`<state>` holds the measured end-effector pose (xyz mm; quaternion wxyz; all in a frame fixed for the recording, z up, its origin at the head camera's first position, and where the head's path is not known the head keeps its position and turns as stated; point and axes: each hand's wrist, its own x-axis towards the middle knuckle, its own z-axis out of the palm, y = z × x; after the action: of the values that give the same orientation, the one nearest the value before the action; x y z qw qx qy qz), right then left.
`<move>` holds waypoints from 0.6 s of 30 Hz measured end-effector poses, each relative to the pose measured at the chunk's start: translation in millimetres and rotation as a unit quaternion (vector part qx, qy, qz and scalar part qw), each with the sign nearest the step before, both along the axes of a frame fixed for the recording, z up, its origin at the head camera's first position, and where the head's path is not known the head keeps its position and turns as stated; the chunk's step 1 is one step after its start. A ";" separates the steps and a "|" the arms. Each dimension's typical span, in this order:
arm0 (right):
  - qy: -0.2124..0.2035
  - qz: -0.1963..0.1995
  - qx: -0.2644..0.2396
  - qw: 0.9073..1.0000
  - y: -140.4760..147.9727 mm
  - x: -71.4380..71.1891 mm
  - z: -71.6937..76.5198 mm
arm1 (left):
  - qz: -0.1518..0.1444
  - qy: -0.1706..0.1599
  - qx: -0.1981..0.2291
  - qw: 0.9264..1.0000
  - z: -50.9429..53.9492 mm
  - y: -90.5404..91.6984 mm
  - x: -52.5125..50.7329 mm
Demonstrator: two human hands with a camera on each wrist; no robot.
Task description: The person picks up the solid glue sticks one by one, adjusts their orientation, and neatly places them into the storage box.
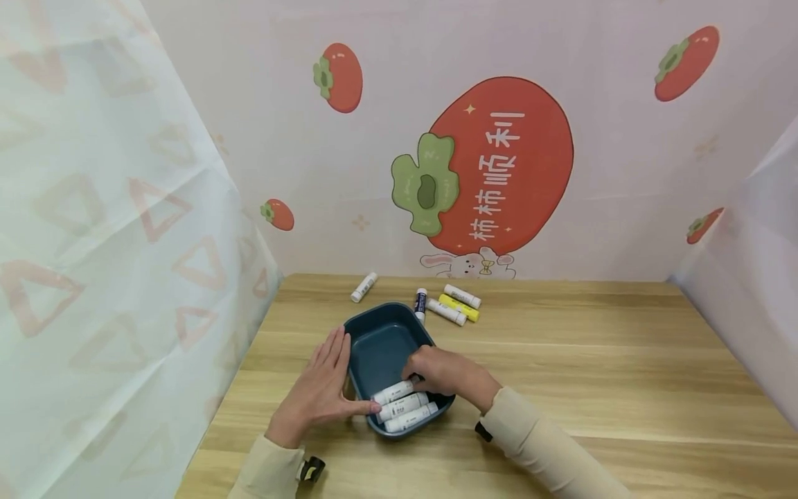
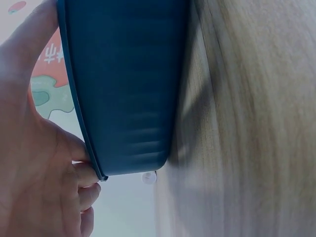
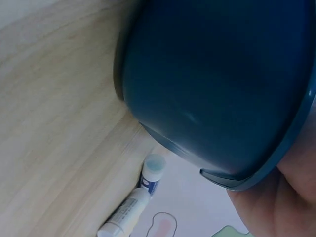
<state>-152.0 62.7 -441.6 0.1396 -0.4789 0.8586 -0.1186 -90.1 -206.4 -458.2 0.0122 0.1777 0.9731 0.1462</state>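
A dark teal bin (image 1: 380, 346) stands on the table in the head view, with white glue sticks (image 1: 408, 419) lying side by side at its near end. My right hand (image 1: 439, 369) reaches inside over the right rim, its curled fingers pinching the right end of the farthest white glue stick (image 1: 393, 392). My left hand (image 1: 321, 388) rests along the left rim with straight fingers, its thumb stretched in to touch the left ends of the glue sticks. The left wrist view shows that hand (image 2: 44, 163) against the bin's rim; in the right wrist view the bin's wall hides the right fingertips.
Beyond the bin lie a dark-blue-labelled glue stick (image 1: 420, 303), a yellow glue stick (image 1: 458, 307) and white glue sticks (image 1: 463, 296) close together. Another white glue stick (image 1: 364, 287) lies alone at the back left. A printed sheet (image 1: 611, 173) rises behind the wooden table (image 1: 592, 374).
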 end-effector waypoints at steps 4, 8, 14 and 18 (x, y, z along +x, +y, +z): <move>0.000 0.006 0.002 1.000 -0.6 -1.5 1.0 | -0.002 0.004 0.000 1.000 0.8 -1.2 -0.9; -0.003 0.002 0.004 1.000 -0.2 -1.1 3.3 | 0.000 0.007 0.001 1.000 0.3 -1.1 -2.2; -0.016 -0.008 -0.002 1.000 4.0 0.8 10.2 | -0.001 0.002 0.002 1.000 -1.6 -0.8 -2.9; -0.036 -0.022 -0.032 0.999 13.2 -1.3 20.8 | 0.000 0.002 0.002 1.000 -2.1 -0.6 -3.0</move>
<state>-153.4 75.8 -420.8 0.1524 -0.4596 0.8591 -0.1658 -93.1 -207.1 -460.3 0.0097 0.1784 0.9728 0.1477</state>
